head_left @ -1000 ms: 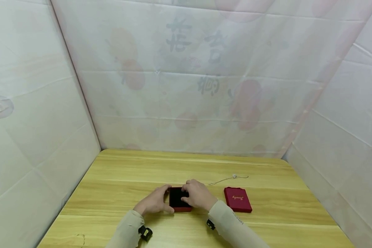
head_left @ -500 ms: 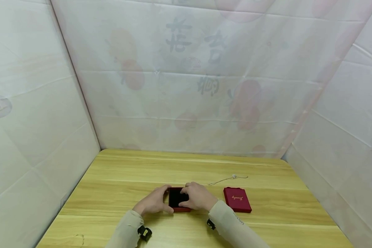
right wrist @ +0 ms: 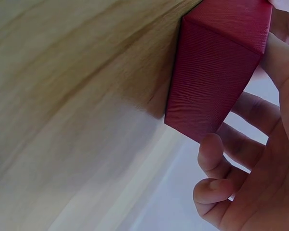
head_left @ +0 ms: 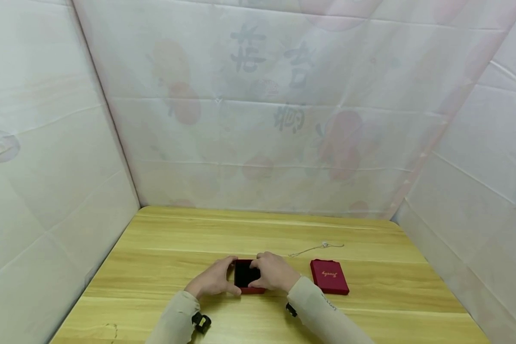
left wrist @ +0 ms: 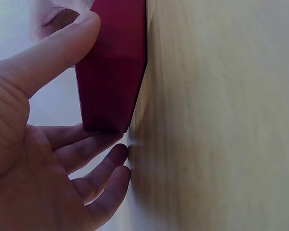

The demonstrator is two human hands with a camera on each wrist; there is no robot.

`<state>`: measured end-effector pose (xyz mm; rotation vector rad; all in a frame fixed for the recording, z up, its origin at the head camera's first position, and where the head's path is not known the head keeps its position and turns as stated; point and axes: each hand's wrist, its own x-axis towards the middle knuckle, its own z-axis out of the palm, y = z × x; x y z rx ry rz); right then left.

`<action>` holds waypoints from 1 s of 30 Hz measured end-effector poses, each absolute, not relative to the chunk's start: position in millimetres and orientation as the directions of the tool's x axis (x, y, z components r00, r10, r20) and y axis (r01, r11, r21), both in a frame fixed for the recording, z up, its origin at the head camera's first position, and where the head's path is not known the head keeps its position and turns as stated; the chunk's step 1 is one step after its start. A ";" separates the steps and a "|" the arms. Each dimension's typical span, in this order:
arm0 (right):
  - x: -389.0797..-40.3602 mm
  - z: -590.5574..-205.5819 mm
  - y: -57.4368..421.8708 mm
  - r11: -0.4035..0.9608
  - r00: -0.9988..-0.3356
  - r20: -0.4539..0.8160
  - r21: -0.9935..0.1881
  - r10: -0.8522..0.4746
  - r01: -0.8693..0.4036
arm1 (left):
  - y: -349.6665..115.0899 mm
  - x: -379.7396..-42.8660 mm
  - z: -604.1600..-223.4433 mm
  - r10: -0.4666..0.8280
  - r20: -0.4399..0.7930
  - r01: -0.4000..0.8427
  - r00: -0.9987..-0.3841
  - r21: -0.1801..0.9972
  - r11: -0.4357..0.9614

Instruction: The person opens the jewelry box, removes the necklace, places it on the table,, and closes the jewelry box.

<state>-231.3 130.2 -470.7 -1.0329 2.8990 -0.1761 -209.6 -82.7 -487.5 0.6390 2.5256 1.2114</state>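
Observation:
An open red jewelry box [head_left: 252, 290] with a black lining [head_left: 243, 273] sits on the table under both hands. My left hand [head_left: 215, 278] grips its left side. In the left wrist view the thumb lies along the near wall of the red box [left wrist: 111, 91], with fingertips at the far wall. My right hand [head_left: 275, 272] holds the right side, its thumb and index finger reaching over the rim onto the black lining. In the right wrist view two fingers curl beside the box's far corner [right wrist: 207, 82]; the thumb and index tips are hidden inside.
To the right lies a red lid [head_left: 329, 277] with gold "Jewelry" lettering. A thin chain necklace [head_left: 311, 250] with a small pale pendant stretches across the wooden table [head_left: 189, 234] behind the right hand. White printed cloth walls [head_left: 258, 143] enclose the table.
My right thumb has shifted toward the near edge of the box, and the index finger slightly leftward. The left hand, the lid and the necklace stay in place.

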 end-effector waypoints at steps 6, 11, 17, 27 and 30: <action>-231.0 -471.0 130.9 0.768 -0.773 -0.007 -0.114 -0.635 -0.630 | -82.7 -210.6 -487.6 0.500 -0.043 0.279 -0.865 0.787 0.550; -231.3 -471.8 131.9 0.772 -0.779 -0.025 -0.161 -0.627 -0.615 | -83.0 -210.1 -488.1 0.497 -0.058 0.265 -0.866 0.790 0.552; -233.2 -471.5 137.8 0.748 -0.777 0.002 -0.270 -0.629 -0.606 | -82.6 -210.8 -489.7 0.495 -0.063 0.257 -0.867 0.794 0.551; -234.6 -460.2 150.4 0.727 -0.813 0.048 -0.421 -0.580 -0.543 | -83.0 -210.4 -490.9 0.497 -0.060 0.255 -0.865 0.803 0.539; -235.4 -458.9 155.8 0.728 -0.823 0.042 -0.442 -0.567 -0.524 | -82.5 -209.8 -490.8 0.496 -0.055 0.259 -0.866 0.801 0.540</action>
